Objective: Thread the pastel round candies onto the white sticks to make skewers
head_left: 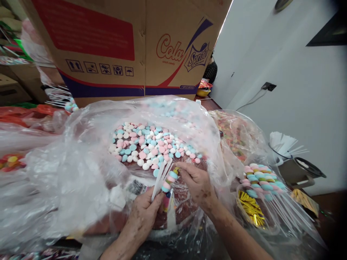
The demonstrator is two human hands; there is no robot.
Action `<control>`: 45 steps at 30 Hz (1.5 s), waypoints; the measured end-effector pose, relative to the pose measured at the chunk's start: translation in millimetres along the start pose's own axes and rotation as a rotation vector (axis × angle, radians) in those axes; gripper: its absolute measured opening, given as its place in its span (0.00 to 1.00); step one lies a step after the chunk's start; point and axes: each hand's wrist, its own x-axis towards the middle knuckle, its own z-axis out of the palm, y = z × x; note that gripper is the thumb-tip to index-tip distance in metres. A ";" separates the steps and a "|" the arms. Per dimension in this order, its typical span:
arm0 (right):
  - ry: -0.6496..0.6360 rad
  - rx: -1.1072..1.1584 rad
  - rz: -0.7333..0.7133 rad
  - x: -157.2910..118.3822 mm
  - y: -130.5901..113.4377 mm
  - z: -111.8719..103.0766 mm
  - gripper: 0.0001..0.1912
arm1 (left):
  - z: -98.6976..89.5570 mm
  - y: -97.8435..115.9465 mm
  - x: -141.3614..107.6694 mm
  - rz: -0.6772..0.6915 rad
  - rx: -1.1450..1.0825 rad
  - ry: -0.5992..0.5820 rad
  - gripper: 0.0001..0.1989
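Observation:
My left hand (143,209) is closed around a bunch of thin white sticks (159,178) and the lower end of a candy skewer (166,185). Pink, blue and white candies are threaded on that skewer, with a yellow-green gummy (176,170) at its top. The thumb and fingers of my right hand (199,186) pinch at this gummy; the fingertips partly cover it. Just beyond both hands, loose pastel candies (151,144) lie spread in an opened clear plastic bag (89,119).
Behind the bag stands a large cardboard box (108,43). To the right are finished-looking candy skewers (261,178), a tub of gold twist ties (251,209), a holder of white sticks (283,144) and a bag of colourful gummies (235,133). Crumpled plastic (54,187) covers the left. A person's dark sleeve (210,71) shows behind the box.

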 end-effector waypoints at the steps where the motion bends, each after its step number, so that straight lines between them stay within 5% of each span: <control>1: 0.005 -0.007 -0.012 -2.7 -0.7 1.4 0.15 | 0.3 -0.9 0.1 -0.004 -0.015 0.006 0.14; 8: 0.042 0.204 0.232 -23.9 -10.0 23.0 0.17 | -1.1 -8.9 1.0 0.011 0.027 0.020 0.15; 13: -0.090 0.073 -0.039 -24.2 -20.6 21.5 0.19 | -1.8 -7.4 1.0 -0.015 -0.022 0.046 0.15; 16: -0.118 -0.010 -0.042 -9.2 -21.4 6.4 0.20 | -1.2 -8.1 0.8 -0.047 -0.080 0.071 0.18; 20: 0.009 -0.328 0.150 29.5 -7.9 -9.5 0.19 | -0.6 -3.2 -1.9 -0.121 -0.142 0.088 0.21; 24: -0.240 -0.783 0.155 65.3 14.6 -0.7 0.13 | -0.3 4.7 -4.8 -0.155 -0.187 0.098 0.21; 27: -0.297 -0.899 0.149 73.5 26.1 13.2 0.12 | 0.0 6.3 -5.4 -0.158 -0.225 0.109 0.21; 31: -0.320 -0.939 0.082 66.1 33.2 21.0 0.12 | -0.2 5.8 -5.3 -0.150 -0.243 0.119 0.21; 37: -0.384 -0.673 -0.044 49.2 42.0 11.6 0.07 | -0.9 5.4 -5.7 -0.156 -0.252 0.119 0.20; 39: -0.361 -0.606 -0.041 47.0 43.4 4.0 0.07 | -0.1 4.6 -5.4 -0.157 -0.257 0.116 0.20; 43: -0.058 -0.558 0.210 55.0 44.9 -16.6 0.09 | 1.1 4.7 -4.7 -0.154 -0.261 0.122 0.19; 45: 0.020 -0.574 0.218 62.1 44.9 -23.1 0.11 | 1.0 5.5 -4.7 -0.157 -0.256 0.125 0.19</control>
